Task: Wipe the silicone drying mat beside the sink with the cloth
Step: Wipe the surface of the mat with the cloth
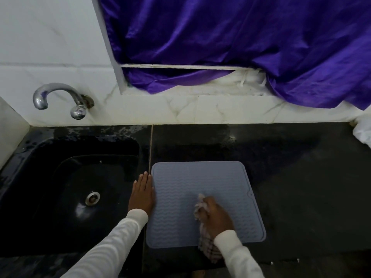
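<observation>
- While the right hand [217, 214] holds the bunched cloth [200, 207] on the mat [180, 187], the loose tail could drag.
- Left hand [142, 194], flat and empty at the mat's sink-side edge, might let it slide.

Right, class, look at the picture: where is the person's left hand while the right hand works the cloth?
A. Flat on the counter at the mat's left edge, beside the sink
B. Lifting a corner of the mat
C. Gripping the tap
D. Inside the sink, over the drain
A: the left hand lies flat, fingers extended, along the left edge of the mat, while the right hand presses the cloth onto it.
</observation>
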`<act>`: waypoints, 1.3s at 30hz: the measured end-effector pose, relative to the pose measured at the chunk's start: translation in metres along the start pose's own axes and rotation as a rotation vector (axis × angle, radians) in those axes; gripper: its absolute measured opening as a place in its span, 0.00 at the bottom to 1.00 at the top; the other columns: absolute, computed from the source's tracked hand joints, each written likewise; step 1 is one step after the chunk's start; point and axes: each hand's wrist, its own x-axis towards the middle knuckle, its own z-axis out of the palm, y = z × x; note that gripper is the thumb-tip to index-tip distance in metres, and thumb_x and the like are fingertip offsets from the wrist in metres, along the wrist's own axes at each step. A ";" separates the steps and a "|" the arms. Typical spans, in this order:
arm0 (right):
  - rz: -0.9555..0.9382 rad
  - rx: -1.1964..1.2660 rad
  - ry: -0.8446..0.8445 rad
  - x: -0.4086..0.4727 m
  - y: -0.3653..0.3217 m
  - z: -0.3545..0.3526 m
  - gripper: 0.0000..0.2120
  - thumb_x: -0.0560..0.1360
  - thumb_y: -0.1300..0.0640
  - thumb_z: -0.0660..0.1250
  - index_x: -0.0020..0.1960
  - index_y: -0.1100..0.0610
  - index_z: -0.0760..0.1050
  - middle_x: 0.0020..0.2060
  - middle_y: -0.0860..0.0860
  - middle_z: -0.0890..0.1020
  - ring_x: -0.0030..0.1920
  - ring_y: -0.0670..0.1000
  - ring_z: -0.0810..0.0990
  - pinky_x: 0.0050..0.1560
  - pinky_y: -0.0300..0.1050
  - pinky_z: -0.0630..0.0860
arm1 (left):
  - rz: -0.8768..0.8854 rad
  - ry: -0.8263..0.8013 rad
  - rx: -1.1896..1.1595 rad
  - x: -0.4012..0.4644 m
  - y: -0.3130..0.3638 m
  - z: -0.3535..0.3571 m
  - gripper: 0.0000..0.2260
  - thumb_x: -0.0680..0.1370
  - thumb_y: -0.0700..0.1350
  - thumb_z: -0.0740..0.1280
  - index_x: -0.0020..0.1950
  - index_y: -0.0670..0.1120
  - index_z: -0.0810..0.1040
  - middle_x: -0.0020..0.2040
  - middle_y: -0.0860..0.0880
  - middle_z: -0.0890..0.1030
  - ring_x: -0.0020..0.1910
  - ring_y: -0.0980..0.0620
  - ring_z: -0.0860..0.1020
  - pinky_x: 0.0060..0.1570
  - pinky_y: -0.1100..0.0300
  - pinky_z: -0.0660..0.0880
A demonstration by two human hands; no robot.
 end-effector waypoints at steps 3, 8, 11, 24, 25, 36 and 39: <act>-0.078 -0.106 -0.104 0.000 -0.039 0.050 0.17 0.79 0.50 0.59 0.67 0.48 0.68 0.58 0.48 0.80 0.56 0.53 0.79 0.52 0.39 0.72 | 0.044 -0.022 -0.001 -0.001 -0.005 -0.003 0.28 0.80 0.54 0.38 0.78 0.42 0.50 0.78 0.45 0.49 0.77 0.48 0.46 0.73 0.54 0.38; -0.110 -0.476 -0.138 0.010 -0.071 0.105 0.25 0.77 0.55 0.55 0.72 0.60 0.60 0.59 0.58 0.79 0.45 0.59 0.83 0.41 0.50 0.79 | 0.110 -0.015 0.036 0.001 -0.017 -0.003 0.30 0.78 0.54 0.41 0.76 0.41 0.57 0.77 0.42 0.58 0.76 0.45 0.54 0.73 0.51 0.46; -0.060 -0.435 -0.183 0.016 -0.069 0.114 0.24 0.68 0.53 0.54 0.63 0.57 0.67 0.45 0.52 0.85 0.26 0.48 0.80 0.19 0.38 0.71 | 0.122 -0.025 0.057 0.000 -0.021 -0.003 0.26 0.79 0.51 0.47 0.73 0.39 0.64 0.73 0.40 0.65 0.73 0.43 0.62 0.74 0.50 0.51; 0.113 -0.695 0.036 0.000 -0.036 0.092 0.36 0.69 0.52 0.74 0.73 0.52 0.64 0.49 0.57 0.81 0.33 0.56 0.82 0.28 0.53 0.78 | 0.145 0.022 -0.053 0.002 -0.024 0.008 0.27 0.81 0.52 0.45 0.77 0.41 0.56 0.78 0.43 0.54 0.77 0.47 0.51 0.73 0.57 0.34; 0.144 -0.680 0.045 0.000 -0.034 0.086 0.33 0.76 0.51 0.66 0.77 0.51 0.56 0.57 0.58 0.77 0.43 0.59 0.83 0.39 0.56 0.79 | 0.150 0.027 -0.057 0.002 -0.024 0.008 0.27 0.81 0.53 0.45 0.77 0.42 0.54 0.78 0.44 0.52 0.77 0.48 0.49 0.72 0.58 0.33; 0.431 -0.472 0.189 0.007 0.042 0.011 0.27 0.80 0.37 0.45 0.77 0.41 0.45 0.68 0.55 0.70 0.62 0.61 0.75 0.62 0.59 0.70 | 0.160 0.007 -0.045 -0.001 -0.025 0.001 0.26 0.81 0.52 0.46 0.76 0.41 0.56 0.77 0.42 0.56 0.76 0.48 0.51 0.72 0.57 0.35; 0.543 -0.452 0.228 0.011 0.061 -0.020 0.29 0.78 0.33 0.42 0.76 0.43 0.55 0.67 0.56 0.72 0.62 0.61 0.75 0.63 0.56 0.68 | 0.154 0.012 -0.014 -0.001 -0.025 0.000 0.27 0.81 0.53 0.44 0.77 0.42 0.53 0.77 0.43 0.54 0.76 0.49 0.48 0.72 0.57 0.35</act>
